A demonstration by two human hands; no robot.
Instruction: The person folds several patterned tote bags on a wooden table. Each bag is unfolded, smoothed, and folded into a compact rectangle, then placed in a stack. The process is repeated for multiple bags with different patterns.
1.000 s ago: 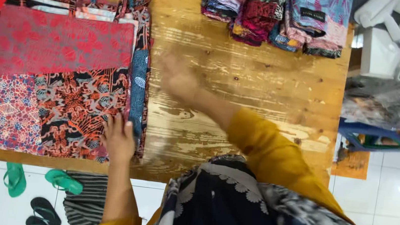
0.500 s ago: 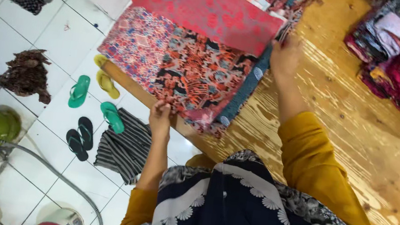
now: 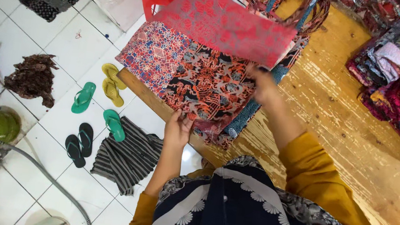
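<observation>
Head view: both hands (image 3: 178,128) (image 3: 263,84) on batik bag (image 3: 204,77) (sandals (image 3: 92,109) below, possibly four pairs).

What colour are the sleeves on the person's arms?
Mustard yellow; the sleeves show best in the head view, above the hands on the patterned bag.

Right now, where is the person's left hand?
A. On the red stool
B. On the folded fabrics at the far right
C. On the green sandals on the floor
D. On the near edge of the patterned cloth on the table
D: the left hand grips the near edge of the patterned cloth on the table.
</observation>
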